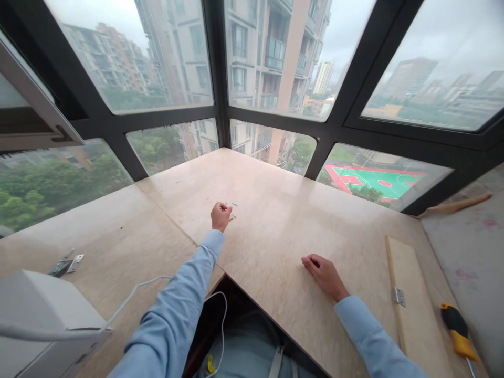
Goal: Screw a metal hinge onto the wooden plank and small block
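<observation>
My left hand (220,216) is stretched far forward over the beige marble-look window ledge (275,231). Its fingers are curled shut beside a few small screws (233,206) that lie on the surface. Whether it pinches one is too small to make out. My right hand (325,274) rests on the ledge nearer to me, palm down with the fingers curled in, holding nothing that I can see. Both arms wear light blue sleeves.
A wooden board (417,304) with a metal hinge (398,296) lies at the right, a yellow-and-black screwdriver (457,331) beside it. A white box (43,320) and white cable (134,294) sit at the left, near loose hinge parts (66,264). Dark-framed windows ring the ledge.
</observation>
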`<state>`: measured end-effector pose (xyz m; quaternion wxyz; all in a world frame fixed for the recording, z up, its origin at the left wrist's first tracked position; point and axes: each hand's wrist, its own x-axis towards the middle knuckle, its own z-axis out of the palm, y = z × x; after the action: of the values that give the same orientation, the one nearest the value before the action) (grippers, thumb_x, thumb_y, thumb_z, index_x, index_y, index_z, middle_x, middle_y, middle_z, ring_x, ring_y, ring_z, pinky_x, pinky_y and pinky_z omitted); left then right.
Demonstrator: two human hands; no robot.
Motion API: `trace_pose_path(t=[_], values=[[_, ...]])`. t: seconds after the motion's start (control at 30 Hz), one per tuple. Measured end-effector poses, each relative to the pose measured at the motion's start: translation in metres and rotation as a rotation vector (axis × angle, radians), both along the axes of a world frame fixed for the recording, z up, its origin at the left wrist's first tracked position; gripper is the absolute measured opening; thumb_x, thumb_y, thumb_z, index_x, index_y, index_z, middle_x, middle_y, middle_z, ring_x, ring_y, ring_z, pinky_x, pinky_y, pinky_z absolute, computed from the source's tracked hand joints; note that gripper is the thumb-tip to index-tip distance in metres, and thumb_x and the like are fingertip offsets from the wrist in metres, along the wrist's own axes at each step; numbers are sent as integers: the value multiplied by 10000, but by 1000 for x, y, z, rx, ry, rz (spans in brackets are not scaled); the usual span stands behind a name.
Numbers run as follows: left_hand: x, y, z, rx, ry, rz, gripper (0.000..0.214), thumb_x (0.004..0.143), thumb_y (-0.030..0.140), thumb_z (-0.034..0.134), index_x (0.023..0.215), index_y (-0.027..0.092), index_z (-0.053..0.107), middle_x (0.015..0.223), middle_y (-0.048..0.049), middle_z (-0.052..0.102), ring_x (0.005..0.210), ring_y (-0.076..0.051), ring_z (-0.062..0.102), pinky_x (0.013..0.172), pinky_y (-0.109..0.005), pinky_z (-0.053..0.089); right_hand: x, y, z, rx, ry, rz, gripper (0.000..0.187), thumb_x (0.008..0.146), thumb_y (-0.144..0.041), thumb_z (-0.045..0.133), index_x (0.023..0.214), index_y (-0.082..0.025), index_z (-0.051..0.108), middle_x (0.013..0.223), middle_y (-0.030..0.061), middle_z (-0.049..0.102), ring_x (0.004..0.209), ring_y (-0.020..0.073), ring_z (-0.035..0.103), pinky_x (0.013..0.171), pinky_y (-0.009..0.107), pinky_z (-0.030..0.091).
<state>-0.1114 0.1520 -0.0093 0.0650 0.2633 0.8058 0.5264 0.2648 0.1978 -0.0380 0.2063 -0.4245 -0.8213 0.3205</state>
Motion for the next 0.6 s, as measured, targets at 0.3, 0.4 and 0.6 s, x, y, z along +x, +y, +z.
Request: trace_pose_path(t=[0.3, 0.4, 0.6], values=[[-54, 23, 19, -383, 260, -174, 563, 944, 525, 298, 593, 159, 540, 593, -52, 548, 598, -143, 504, 539, -255, 296, -18, 0, -21, 293, 4, -98, 473, 943, -550, 372, 675, -191, 524, 647, 29, 565, 587, 156, 502, 587, 278, 360], [-69, 34, 16, -516, 424, -402, 357, 876, 432, 461, 805, 160, 681, 771, -56, 661, 702, -148, 570, 590, -230, 369, -16, 1, -22, 300, 15, -92, 452, 947, -523, 387, 672, -192, 524, 637, 23, 558, 579, 152, 503, 580, 273, 363], [-98, 38, 4, -615, 486, -628, 225, 704, 250, 623, 882, 192, 747, 909, -51, 700, 846, -157, 616, 730, -216, 446, -19, 4, -22, 306, 13, -126, 439, 937, -505, 401, 656, -190, 522, 629, 22, 561, 565, 147, 501, 572, 270, 351]])
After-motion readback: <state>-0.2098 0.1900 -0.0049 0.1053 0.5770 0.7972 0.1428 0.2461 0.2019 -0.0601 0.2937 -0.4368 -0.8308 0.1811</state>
